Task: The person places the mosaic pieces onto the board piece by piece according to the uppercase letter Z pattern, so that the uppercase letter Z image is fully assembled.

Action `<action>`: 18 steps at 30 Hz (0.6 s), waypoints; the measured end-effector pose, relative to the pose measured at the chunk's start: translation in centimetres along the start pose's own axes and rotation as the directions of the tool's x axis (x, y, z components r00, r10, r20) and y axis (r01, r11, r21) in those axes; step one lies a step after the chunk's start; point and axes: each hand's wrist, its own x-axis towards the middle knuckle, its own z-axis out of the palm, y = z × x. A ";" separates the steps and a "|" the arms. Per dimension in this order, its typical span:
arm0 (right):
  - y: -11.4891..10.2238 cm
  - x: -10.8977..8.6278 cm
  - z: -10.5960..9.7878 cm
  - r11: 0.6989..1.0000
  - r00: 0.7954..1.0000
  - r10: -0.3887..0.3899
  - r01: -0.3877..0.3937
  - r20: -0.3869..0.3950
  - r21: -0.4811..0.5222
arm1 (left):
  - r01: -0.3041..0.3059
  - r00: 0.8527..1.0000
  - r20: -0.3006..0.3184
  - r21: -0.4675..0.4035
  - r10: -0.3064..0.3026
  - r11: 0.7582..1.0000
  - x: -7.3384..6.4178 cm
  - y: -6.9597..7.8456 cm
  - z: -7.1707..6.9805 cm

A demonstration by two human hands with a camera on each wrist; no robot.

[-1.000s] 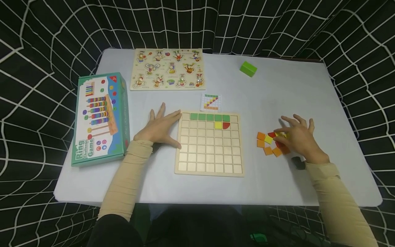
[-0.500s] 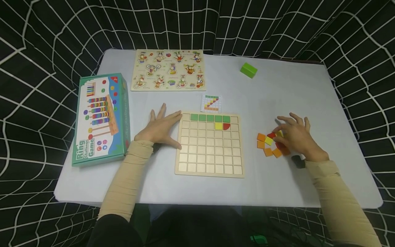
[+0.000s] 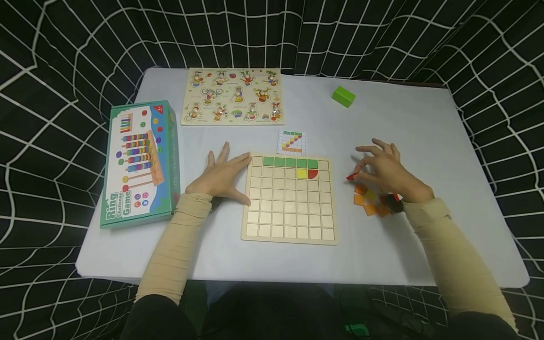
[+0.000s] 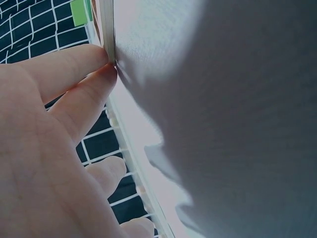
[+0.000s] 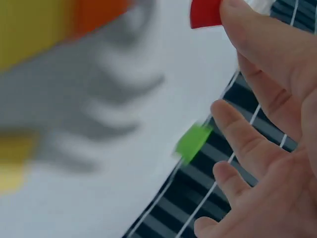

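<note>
My right hand (image 3: 384,170) pinches a red tile (image 5: 205,13) between thumb and index finger, its other fingers spread. It is held above the table, just right of the wooden grid board (image 3: 290,238). Under and beside that hand lie orange tiles (image 3: 359,199) and a yellow tile (image 3: 370,195), partly covered. My left hand (image 3: 218,177) is spread flat, thumb and fingertip touching the board's left edge. On the board, a row of green tiles (image 3: 279,162) fills part of the top row. Below it sit a yellow tile (image 3: 301,174) and a red quarter-round tile (image 3: 312,174).
A small pattern card (image 3: 292,142) lies behind the board. Farther back is a wooden picture puzzle (image 3: 233,97). A green ring game box (image 3: 138,165) stands at the left, and a green block (image 3: 343,96) at the back right. Black netted walls surround the white table (image 3: 416,123).
My right hand has lifted away from the tile pile with a red tile and moved left toward the board. My left hand has stayed at the board's edge.
</note>
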 end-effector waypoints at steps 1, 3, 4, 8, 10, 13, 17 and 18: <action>-0.8 0.7 0.0 1.000 1.000 -0.005 0.005 0.026 -0.005 | 0.000 1.000 0.000 0.002 0.000 1.000 0.0 0.0 0.0; -2.3 2.0 0.1 1.000 0.997 -0.017 0.017 0.079 -0.008 | 0.000 1.000 0.000 0.003 0.000 1.000 0.1 -0.1 0.1; -2.9 2.6 0.3 1.000 0.995 -0.026 0.028 0.101 -0.015 | 0.000 1.000 0.000 0.004 0.000 1.000 0.1 -0.1 0.1; -5.2 4.6 1.0 0.996 0.984 -0.076 0.081 0.162 -0.026 | -0.003 1.000 -0.001 0.002 0.003 1.000 0.2 -0.2 0.2; -6.0 5.3 1.3 0.994 0.977 -0.099 0.106 0.188 -0.024 | -0.005 1.000 0.000 0.003 0.005 1.000 0.3 -0.2 0.2; -7.1 6.1 2.0 0.991 0.969 -0.124 0.131 0.214 -0.021 | -0.003 1.000 0.001 0.002 0.003 1.000 0.3 -0.3 0.2; -8.2 6.8 2.6 0.987 0.961 -0.146 0.159 0.234 -0.039 | 0.000 1.000 0.004 0.001 0.000 1.000 0.2 -0.2 0.2; -8.3 6.9 2.8 0.985 0.960 -0.150 0.164 0.236 -0.044 | 0.000 1.000 0.005 0.003 0.000 1.000 0.2 -0.2 0.1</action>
